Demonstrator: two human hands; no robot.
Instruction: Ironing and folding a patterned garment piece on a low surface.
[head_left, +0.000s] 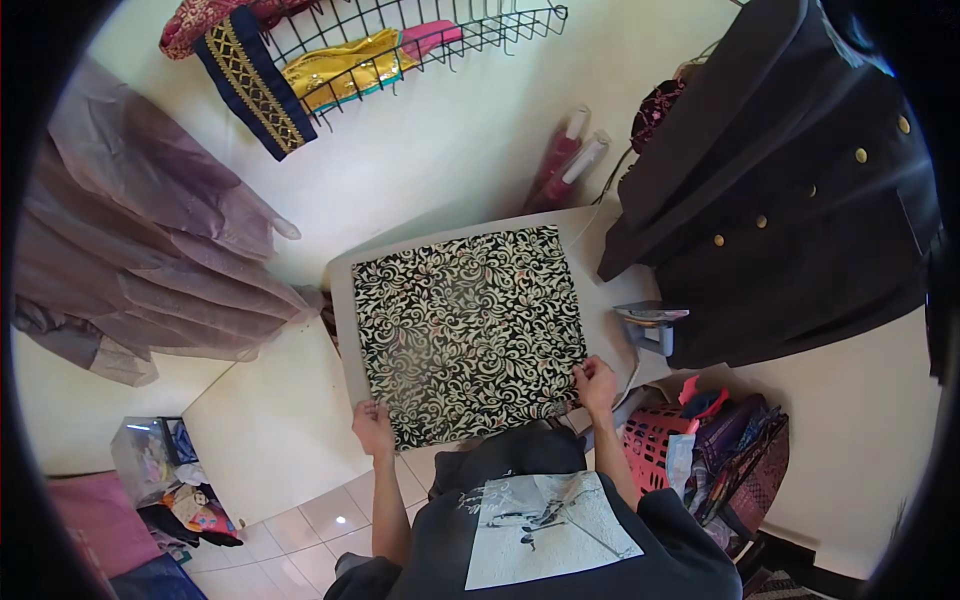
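A black and cream cloth (469, 330) with a leafy scroll pattern and small reddish touches lies spread flat over a pale ironing board (343, 315). My left hand (373, 429) pinches its near left edge between thumb and fingers. On the opposite side, my right hand (595, 382) grips the cloth's lower right edge. A clothes iron (651, 328) with a grey-blue handle rests on the board's right part, beyond my right hand, its soleplate turned away from the board. The cloth's near edge hangs close to my body.
A dark jacket (780, 225) with gold-coloured buttons hangs at right, close above the iron. Sheer mauve garments (150, 247) hang at left. A wire rack (480, 37) holds folded cloths on the wall. A pink plastic basket (645, 442) stands low at right beside piled fabrics (739, 457).
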